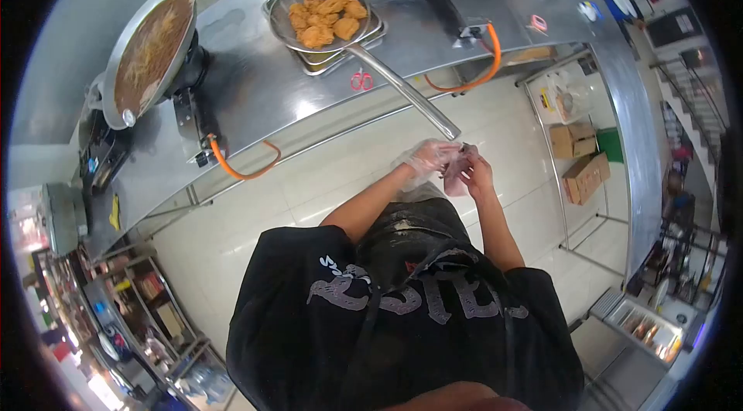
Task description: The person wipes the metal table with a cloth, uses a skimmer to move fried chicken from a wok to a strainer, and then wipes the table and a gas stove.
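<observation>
My left hand (435,155), in a loose clear plastic glove, is in front of my apron with its fingers closed at the top edge of a thin, crumpled pinkish piece (457,182). It looks like plastic or cloth. My right hand (478,174) is bare and pinches the same piece from the other side. Just above both hands ends the metal handle of a mesh strainer (402,90). Fried, breaded pieces (329,10) fill the strainer, which rests over a metal tray (323,64) on the steel counter.
On the steel counter (255,70) are red-handled scissors (361,81) and a large wok (155,55) of brown oil with food on a burner. Orange gas hoses (232,171) hang at the front edge. A rack at right holds cardboard boxes (584,177).
</observation>
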Tool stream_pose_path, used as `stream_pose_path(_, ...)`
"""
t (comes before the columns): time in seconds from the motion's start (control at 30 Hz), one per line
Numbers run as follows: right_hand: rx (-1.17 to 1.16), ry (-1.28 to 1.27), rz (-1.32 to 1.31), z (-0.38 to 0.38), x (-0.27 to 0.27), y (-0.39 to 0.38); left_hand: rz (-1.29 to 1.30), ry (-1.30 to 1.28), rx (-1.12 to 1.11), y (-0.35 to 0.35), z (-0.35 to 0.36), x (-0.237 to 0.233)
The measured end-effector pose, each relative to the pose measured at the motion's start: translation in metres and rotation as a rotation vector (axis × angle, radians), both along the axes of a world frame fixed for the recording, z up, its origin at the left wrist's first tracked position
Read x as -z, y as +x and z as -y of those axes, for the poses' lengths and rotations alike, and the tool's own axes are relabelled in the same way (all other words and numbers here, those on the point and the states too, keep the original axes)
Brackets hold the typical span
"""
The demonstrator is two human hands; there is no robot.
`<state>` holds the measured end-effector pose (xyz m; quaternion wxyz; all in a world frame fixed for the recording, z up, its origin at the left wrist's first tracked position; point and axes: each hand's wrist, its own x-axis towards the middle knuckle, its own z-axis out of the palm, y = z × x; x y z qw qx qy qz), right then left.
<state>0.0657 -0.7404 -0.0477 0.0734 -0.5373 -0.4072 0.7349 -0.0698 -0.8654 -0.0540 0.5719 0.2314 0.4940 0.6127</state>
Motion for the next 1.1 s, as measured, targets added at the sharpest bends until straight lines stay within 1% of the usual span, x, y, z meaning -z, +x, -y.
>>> stream_pose_path(0.03,0.025,-0.024,-0.032,-0.004,-0.003,-0.006,0.195,0.037,-0.150,-0.016,0.009,0.007)
stream_pose_path(0.1,0.073,-0.083,-0.092,-0.015,-0.006,-0.019,0.576,0.119,-0.460,-0.056,0.026,0.035)
stream_pose_path(0.13,0.071,-0.084,-0.110,-0.016,-0.028,-0.034,0.558,0.141,-0.583,-0.089,0.026,0.078)
stream_pose_path(0.2,0.057,-0.067,-0.173,-0.038,-0.023,-0.054,0.549,0.086,-0.908,-0.146,0.030,0.079)
stream_pose_path(0.23,0.052,-0.056,-0.213,-0.055,-0.021,-0.068,0.556,0.010,-1.109,-0.172,0.031,0.043)
stream_pose_path(0.27,0.002,-0.021,-0.232,-0.072,-0.020,-0.083,0.646,0.039,-1.186,-0.193,0.033,0.045)
stream_pose_path(0.33,-0.071,0.059,-0.262,-0.094,-0.036,-0.122,0.825,0.108,-1.326,-0.229,0.033,0.057)
stream_pose_path(0.43,-0.165,0.217,-0.283,-0.117,-0.066,-0.185,0.787,0.132,-1.284,-0.262,0.030,0.077)
stream_pose_path(0.47,-0.195,0.277,-0.283,-0.125,-0.069,-0.205,0.781,0.097,-1.294,-0.276,0.033,0.111)
stream_pose_path(0.53,-0.307,0.566,-0.257,-0.145,-0.039,-0.240,0.650,0.022,-1.239,-0.282,0.026,0.107)
stream_pose_path(0.57,-0.360,0.709,-0.241,-0.152,-0.026,-0.256,0.665,0.046,-1.200,-0.275,0.023,0.092)
stream_pose_path(0.6,-0.402,0.678,-0.250,-0.152,-0.023,-0.271,0.678,0.068,-1.160,-0.269,0.021,0.077)
stream_pose_path(0.67,-0.772,1.243,-0.043,-0.158,-0.006,-0.287,0.569,0.119,-1.356,-0.261,0.008,0.075)
stream_pose_path(0.7,-0.958,1.526,0.063,-0.160,0.000,-0.297,0.508,0.148,-1.453,-0.261,0.003,0.085)
stream_pose_path(0.73,-1.051,1.424,-0.003,-0.163,0.006,-0.305,0.506,0.171,-1.514,-0.262,0.004,0.099)
stream_pose_path(0.83,-1.146,1.638,0.071,-0.161,0.056,-0.317,0.500,-0.011,-1.798,-0.272,-0.005,0.088)
stream_pose_path(0.87,-1.149,1.611,0.101,-0.158,0.058,-0.318,0.558,0.043,-1.815,-0.275,-0.006,0.079)
stream_pose_path(0.93,-1.152,1.564,0.156,-0.149,0.051,-0.321,0.548,0.035,-1.836,-0.283,-0.005,0.070)
stream_pose_path(0.97,-1.150,1.581,0.158,-0.146,0.053,-0.319,0.541,0.031,-1.849,-0.285,-0.002,0.070)
stream_pose_path(1.0,-1.138,1.603,0.155,-0.147,0.054,-0.318,0.549,0.026,-1.921,-0.290,-0.001,0.069)
stream_pose_path(1.1,-1.122,1.621,0.158,-0.154,0.058,-0.316,0.529,-0.095,-1.898,-0.300,0.010,0.059)
